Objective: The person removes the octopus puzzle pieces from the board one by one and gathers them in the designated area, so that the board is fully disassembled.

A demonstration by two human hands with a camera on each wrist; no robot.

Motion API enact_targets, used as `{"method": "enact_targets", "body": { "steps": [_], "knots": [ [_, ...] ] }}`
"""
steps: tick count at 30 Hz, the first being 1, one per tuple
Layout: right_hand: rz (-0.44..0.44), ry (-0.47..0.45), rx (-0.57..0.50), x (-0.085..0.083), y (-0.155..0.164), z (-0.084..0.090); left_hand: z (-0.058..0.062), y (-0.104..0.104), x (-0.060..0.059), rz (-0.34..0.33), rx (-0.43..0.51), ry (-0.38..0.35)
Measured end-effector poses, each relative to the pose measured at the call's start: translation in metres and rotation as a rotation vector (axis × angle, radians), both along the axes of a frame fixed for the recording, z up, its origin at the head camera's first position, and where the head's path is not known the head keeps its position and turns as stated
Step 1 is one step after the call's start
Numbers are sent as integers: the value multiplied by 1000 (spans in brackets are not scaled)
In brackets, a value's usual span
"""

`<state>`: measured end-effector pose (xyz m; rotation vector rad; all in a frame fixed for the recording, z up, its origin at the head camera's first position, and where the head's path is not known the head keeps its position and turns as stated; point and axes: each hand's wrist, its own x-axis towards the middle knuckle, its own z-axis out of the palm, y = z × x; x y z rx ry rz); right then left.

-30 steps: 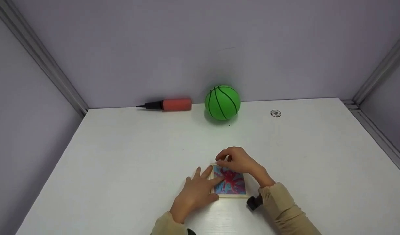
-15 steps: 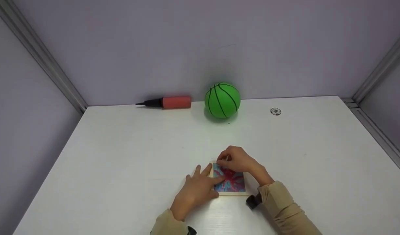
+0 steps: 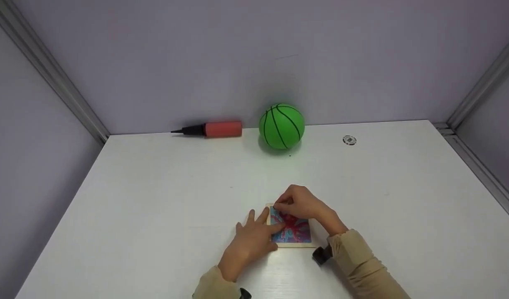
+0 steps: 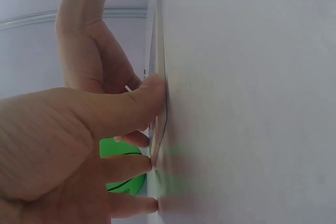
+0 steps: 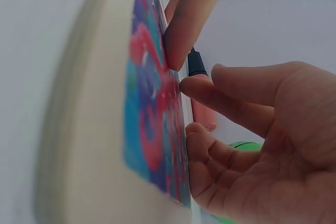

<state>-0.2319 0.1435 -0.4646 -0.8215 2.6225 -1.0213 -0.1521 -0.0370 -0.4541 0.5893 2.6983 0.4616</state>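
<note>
A small wooden jigsaw puzzle (image 3: 302, 238) with a pink-red octopus on blue lies flat on the white table. My left hand (image 3: 249, 243) is spread over its left side. The forefinger rests on the picture, and the left thumb (image 4: 142, 98) lies against the frame's edge. Over the puzzle's far left part is my right hand (image 3: 302, 203), fingers bent. In the right wrist view the right forefinger (image 5: 202, 90) reaches the picture's surface, the thumb a little apart from it. Whether the right fingers pinch a small piece is unclear; they cover that corner.
A green ball (image 3: 281, 126) with black lines sits against the back wall. Left of it lies a red and black hand pump (image 3: 223, 129). A round black-and-white marker (image 3: 349, 140) is at the back right. Grey-white panels (image 3: 237, 62) enclose the table.
The right fingers have closed in slightly and settled lower at the puzzle's far left corner. The left hand stays in place. The whole view has shifted slightly.
</note>
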Motion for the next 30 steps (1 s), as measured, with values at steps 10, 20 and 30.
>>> {"method": "enact_targets", "body": {
  "steps": [10, 20, 30],
  "knots": [
    [-14, -39, 9, 2, -3, 0, 1, 0, 2, 13, 32, -19],
    [-27, -77, -7, 3, -3, 2, 1, 0, 3, 2, 25, 0],
    [-34, -79, -35, 5, -4, 2, 0, 1, 2, 5, 19, 2]
  ]
}}
